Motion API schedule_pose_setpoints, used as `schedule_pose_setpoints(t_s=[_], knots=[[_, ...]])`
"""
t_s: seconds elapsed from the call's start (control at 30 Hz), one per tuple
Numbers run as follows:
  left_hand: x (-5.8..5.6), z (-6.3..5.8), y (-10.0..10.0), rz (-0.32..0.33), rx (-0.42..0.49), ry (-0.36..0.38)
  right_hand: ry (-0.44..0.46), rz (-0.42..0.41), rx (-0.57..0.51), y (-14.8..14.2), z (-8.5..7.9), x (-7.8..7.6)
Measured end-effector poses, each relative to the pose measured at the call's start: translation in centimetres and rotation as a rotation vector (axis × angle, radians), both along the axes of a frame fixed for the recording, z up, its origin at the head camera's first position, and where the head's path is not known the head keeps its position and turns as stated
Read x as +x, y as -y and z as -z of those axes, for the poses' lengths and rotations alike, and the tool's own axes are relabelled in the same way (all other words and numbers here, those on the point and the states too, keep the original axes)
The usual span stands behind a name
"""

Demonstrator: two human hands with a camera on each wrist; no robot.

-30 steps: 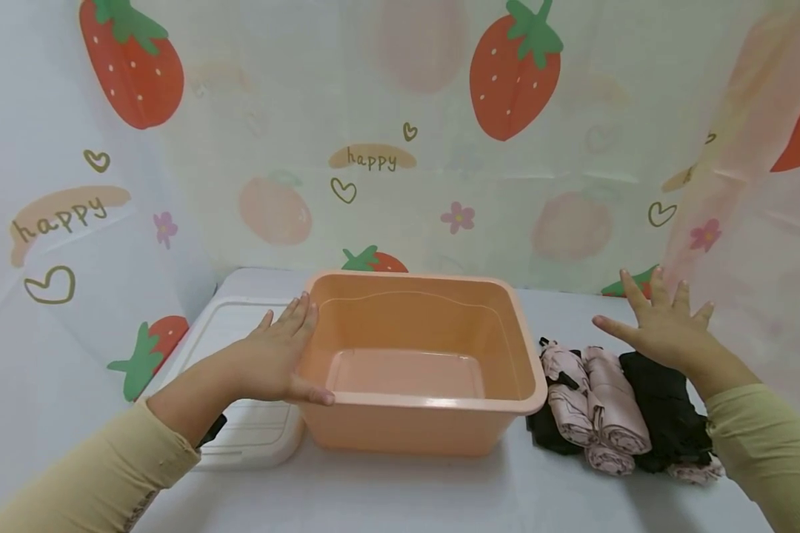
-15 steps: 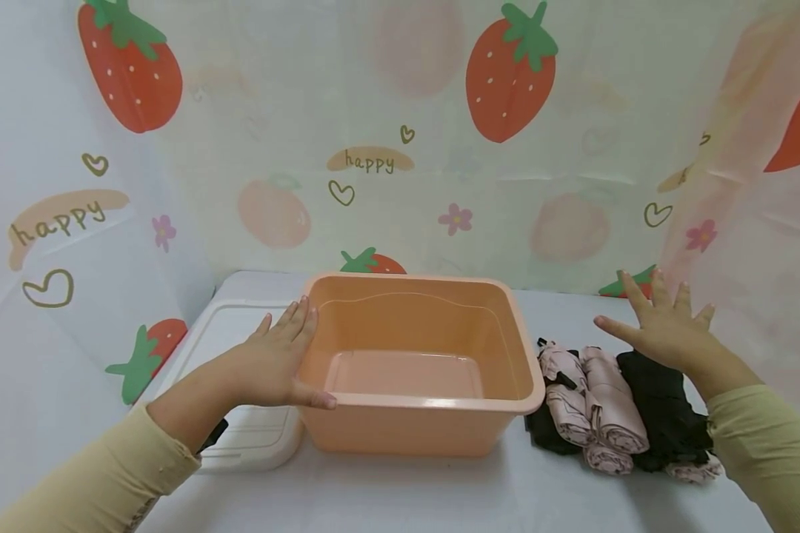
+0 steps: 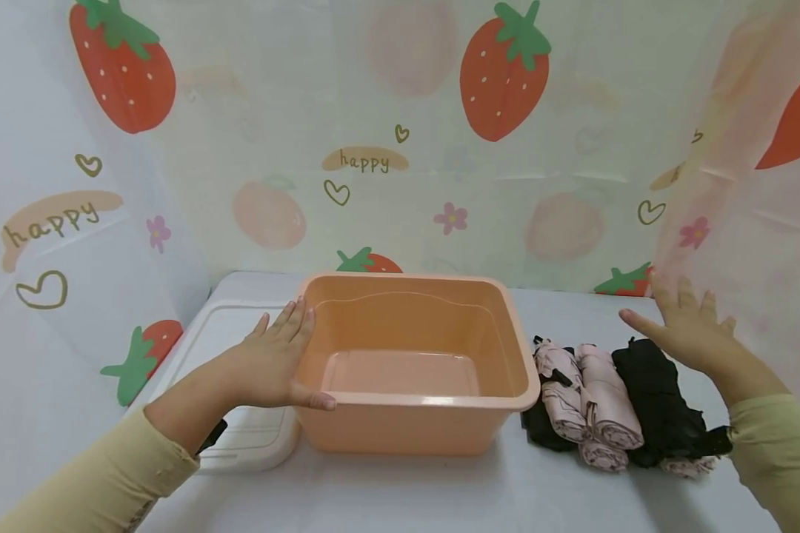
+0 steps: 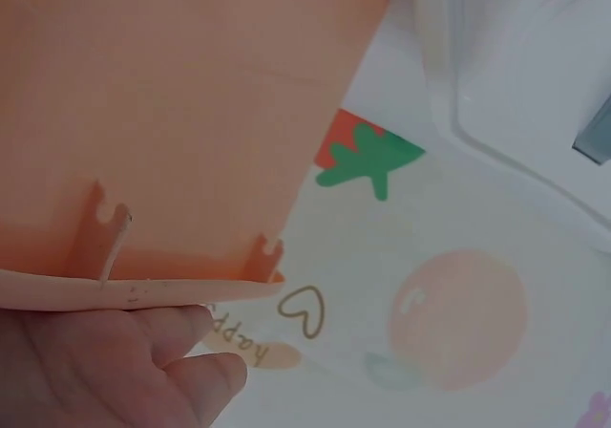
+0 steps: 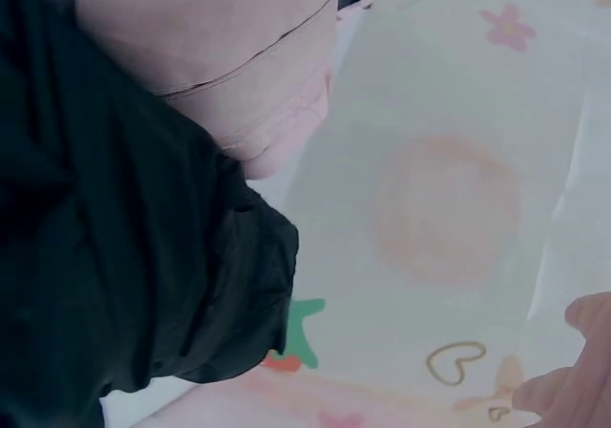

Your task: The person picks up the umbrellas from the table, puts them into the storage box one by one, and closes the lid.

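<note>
An orange plastic tub (image 3: 407, 429) with a wide rim stands in the middle of the table, nothing inside it. My left hand (image 3: 267, 363) rests along its left rim with straight fingers, the thumb over the front corner. In the left wrist view that hand (image 4: 115, 361) lies against the rim (image 4: 143, 292). My right hand (image 3: 693, 326) hovers with spread fingers above the pile of rolled cloth at the right, holding nothing. The pile has pink rolls (image 3: 610, 403) and a black roll (image 3: 653, 400). In the right wrist view the black roll (image 5: 143, 227) looms large, the fingers (image 5: 582, 371) at the corner.
A white lid (image 3: 260, 437) lies flat left of the tub, partly under my left forearm. Strawberry-printed sheets (image 3: 373, 89) close off the back and both sides. White tabletop (image 3: 400, 496) shows in front of the tub.
My right hand has moved a little to the right, away from the tub, still spread. The left hand stays on the rim. The head view has shifted slightly.
</note>
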State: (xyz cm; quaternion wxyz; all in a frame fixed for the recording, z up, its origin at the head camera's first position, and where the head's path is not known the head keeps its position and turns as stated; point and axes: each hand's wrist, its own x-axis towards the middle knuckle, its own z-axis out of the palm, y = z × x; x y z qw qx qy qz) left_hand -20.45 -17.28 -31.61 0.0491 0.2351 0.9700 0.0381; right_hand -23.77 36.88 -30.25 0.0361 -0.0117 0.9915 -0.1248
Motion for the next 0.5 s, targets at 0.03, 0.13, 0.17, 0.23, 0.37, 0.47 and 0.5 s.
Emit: schedule_pose_setpoints(t_s=[0.03, 0.13, 0.17, 0.23, 0.37, 0.47, 0.5], knots=[[0.0, 0.0, 0.0, -0.002, -0.002, 0.001, 0.003, 0.006, -0.024, -0.2, 0.0, 0.1], [-0.2, 0.2, 0.0, -0.006, -0.003, 0.0, 0.0, 0.016, -0.087, -0.9, 0.2, 0.4], [-0.2, 0.2, 0.0, -0.006, -0.001, -0.001, -0.001, 0.018, -0.111, -1.2, 0.3, 0.4], [-0.3, 0.3, 0.0, -0.006, 0.002, -0.004, -0.003, 0.018, -0.162, -1.7, 0.6, 0.6], [-0.4, 0.2, 0.0, -0.008, 0.007, -0.002, 0.025, 0.027, -0.289, -2.7, 1.1, 1.1], [-0.4, 0.3, 0.0, -0.013, 0.007, 0.004, 0.075, 0.047, -0.383, -3.5, 1.4, 1.6], [-0.4, 0.3, -0.1, -0.015, 0.008, 0.006, 0.096, 0.055, -0.413, -3.7, 1.5, 1.8]])
